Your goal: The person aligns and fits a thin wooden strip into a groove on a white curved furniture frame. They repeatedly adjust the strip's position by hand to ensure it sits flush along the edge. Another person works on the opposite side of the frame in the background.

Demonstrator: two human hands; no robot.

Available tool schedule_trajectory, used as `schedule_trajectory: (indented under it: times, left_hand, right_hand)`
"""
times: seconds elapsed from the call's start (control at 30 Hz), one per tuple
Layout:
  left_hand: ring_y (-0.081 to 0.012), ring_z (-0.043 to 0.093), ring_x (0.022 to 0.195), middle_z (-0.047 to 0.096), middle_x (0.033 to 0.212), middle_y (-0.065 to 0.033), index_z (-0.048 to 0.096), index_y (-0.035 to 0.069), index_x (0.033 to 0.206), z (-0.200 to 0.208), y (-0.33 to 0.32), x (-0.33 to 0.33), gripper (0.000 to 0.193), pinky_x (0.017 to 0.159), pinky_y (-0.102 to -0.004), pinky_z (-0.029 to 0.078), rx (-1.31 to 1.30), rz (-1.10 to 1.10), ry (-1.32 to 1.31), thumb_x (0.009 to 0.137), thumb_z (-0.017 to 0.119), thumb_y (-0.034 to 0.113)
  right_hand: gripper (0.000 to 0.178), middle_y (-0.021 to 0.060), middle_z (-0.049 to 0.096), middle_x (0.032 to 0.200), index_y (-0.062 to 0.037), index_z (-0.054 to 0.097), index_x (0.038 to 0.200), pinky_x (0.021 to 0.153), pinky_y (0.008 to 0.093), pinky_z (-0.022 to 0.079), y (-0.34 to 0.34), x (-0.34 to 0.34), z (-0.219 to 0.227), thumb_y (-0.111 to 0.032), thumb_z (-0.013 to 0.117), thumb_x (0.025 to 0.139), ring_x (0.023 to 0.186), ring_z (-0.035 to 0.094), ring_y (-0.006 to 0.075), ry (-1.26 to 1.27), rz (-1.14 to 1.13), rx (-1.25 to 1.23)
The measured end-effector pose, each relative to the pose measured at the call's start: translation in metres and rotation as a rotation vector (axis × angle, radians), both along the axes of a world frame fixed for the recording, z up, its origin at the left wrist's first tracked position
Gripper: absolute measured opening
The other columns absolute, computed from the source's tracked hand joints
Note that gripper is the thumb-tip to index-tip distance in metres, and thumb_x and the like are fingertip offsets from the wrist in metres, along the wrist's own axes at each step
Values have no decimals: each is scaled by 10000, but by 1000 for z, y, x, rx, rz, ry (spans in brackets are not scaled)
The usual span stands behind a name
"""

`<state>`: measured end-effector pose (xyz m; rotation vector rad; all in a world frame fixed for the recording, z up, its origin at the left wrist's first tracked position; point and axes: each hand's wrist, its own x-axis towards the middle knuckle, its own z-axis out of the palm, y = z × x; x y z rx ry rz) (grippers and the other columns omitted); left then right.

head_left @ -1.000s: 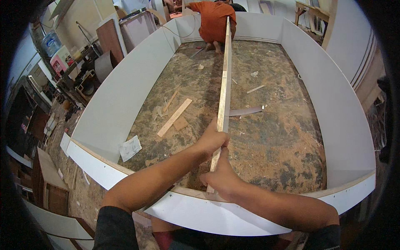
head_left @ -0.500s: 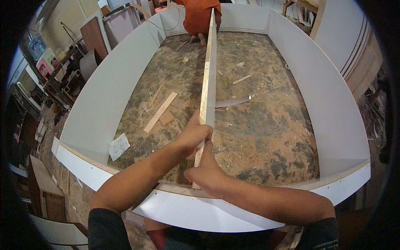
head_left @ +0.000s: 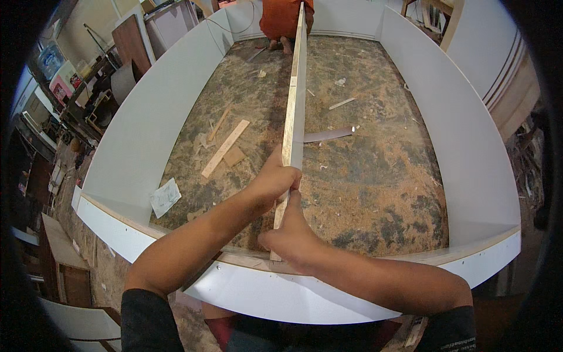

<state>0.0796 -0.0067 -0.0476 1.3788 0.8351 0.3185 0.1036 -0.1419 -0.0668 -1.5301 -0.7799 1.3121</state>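
Note:
A long board (head_left: 298, 111) stands on edge down the middle of a large white frame (head_left: 252, 293), its bare wood edge facing up. My left hand (head_left: 277, 183) is wrapped over that top edge, thumb side toward the right face. Just nearer to me, my right hand (head_left: 291, 237) grips the same board close to its near end. The near end meets the front panel of the frame; whether it touches is partly hidden by my right hand. At the far end, a person in orange (head_left: 278, 20) crouches beside the board.
White side panels rise at left (head_left: 155, 117) and right (head_left: 446, 111). On the dusty floor inside lie a wood strip (head_left: 226, 148), a crumpled white sheet (head_left: 166, 198) and a curved grey strip (head_left: 329, 135). A wooden cabinet (head_left: 64, 258) stands outside at left.
The whole view has shifted slightly, with the far part of the frame higher in the picture. Both hands keep their hold on the board, which stays in nearly the same place.

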Motion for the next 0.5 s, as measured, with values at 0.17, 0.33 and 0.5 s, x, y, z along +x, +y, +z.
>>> schedule_trajectory:
  times: [0.17,0.33,0.5]
  left_hand:
    - [-229,544,939,539,1126,-131,403,36,1507,3,-4,0,802,742,-375,502,-2,22,15,722,541,-58]
    - [-234,537,954,530,1109,-124,411,38,1492,0,1,1,790,757,-370,498,10,-13,-19,721,545,-70]
    - [-227,535,958,526,1086,-116,423,36,1474,-3,3,1,772,760,-369,500,16,-9,9,720,548,-75]
  right_hand:
    - [1187,287,389,1524,8,-163,1649,947,388,567,3,1,6,87,672,808,1278,581,355,-27,4,-39]
    - [1196,294,371,1544,-5,-191,1647,998,392,549,3,2,10,96,666,819,1330,546,370,13,21,-65]
    - [1235,304,309,1598,-9,-230,1642,1123,400,482,3,1,5,93,673,805,1463,424,393,9,18,-40]
